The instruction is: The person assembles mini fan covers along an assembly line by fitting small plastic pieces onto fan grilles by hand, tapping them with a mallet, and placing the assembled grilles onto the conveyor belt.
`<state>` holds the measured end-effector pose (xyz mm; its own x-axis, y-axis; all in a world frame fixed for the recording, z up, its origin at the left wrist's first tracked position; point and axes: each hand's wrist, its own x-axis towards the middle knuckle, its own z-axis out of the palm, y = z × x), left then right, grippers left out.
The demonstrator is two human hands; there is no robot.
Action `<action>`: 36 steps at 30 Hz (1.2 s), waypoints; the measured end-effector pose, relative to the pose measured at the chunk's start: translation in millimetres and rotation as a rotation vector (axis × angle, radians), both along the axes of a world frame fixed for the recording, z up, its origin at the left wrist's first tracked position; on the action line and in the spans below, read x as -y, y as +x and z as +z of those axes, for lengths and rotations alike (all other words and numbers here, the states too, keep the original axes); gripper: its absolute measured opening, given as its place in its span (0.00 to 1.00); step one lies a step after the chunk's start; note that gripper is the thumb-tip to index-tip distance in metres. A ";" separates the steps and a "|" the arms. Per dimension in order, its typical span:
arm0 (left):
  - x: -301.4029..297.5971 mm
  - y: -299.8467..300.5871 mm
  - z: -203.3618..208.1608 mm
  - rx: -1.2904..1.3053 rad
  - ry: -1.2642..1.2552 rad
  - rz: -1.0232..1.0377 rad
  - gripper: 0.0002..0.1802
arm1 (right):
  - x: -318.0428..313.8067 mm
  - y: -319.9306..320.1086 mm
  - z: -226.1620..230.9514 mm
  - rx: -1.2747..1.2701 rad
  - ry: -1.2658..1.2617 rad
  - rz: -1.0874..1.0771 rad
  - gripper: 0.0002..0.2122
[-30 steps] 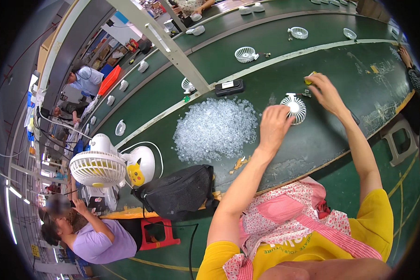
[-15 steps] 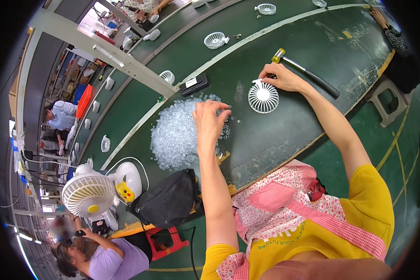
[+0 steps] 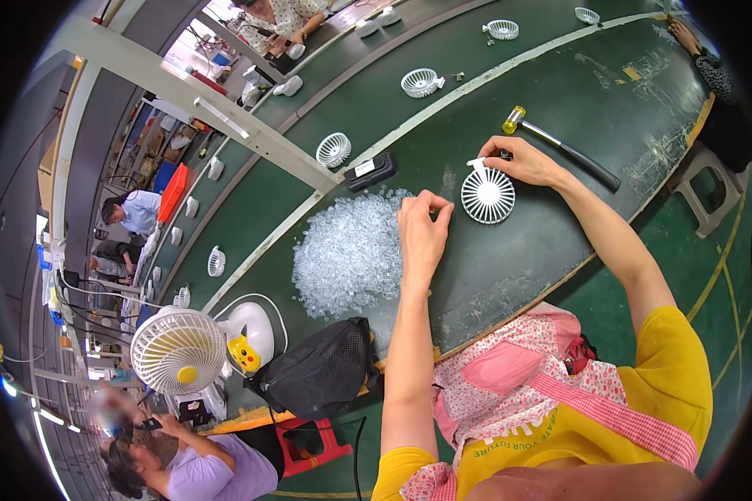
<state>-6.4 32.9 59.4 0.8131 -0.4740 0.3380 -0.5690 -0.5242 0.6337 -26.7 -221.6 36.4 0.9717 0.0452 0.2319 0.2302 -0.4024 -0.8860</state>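
My right hand (image 3: 520, 163) is closed on the short stem of a white fan grille (image 3: 487, 194), a round slatted part lying on the dark green table. My left hand (image 3: 424, 232) is in the air at the right edge of a pile of small clear plastic pieces (image 3: 342, 255). Its thumb and forefinger are pinched together, and anything between them is too small to make out. Just beyond my right hand lies a mallet (image 3: 564, 149) with a yellow head and black handle.
Behind the pile sits a black case (image 3: 370, 171). White fan parts (image 3: 421, 82) ride on the green conveyor (image 3: 376, 104) past a metal post (image 3: 267, 146). A desk fan (image 3: 178, 351) and a black mesh bag (image 3: 316, 371) stand at left. Other people sit around.
My left hand has moved right, from over the pile toward the fan grille, and its fingers have drawn together. Fan parts on the conveyor have shifted rightward. The whole view has tilted slightly.
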 end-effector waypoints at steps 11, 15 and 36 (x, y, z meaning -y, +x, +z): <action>15.0 9.1 -31.6 -0.886 -1.117 -0.172 0.07 | -45.3 -24.2 17.2 0.133 0.180 0.056 0.08; 17.6 9.4 -31.4 -0.944 -1.161 -0.125 0.11 | -50.1 -24.3 15.4 0.145 0.192 0.060 0.09; 27.4 -7.5 -20.3 -0.589 -0.880 0.007 0.14 | -53.7 -20.8 12.3 0.149 0.250 -0.013 0.08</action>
<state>-13.9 5.5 39.1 0.9621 -0.2487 0.1118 -0.0472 0.2519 0.9666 -47.5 -167.9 48.7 0.9262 -0.0434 0.3744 0.3614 -0.1796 -0.9149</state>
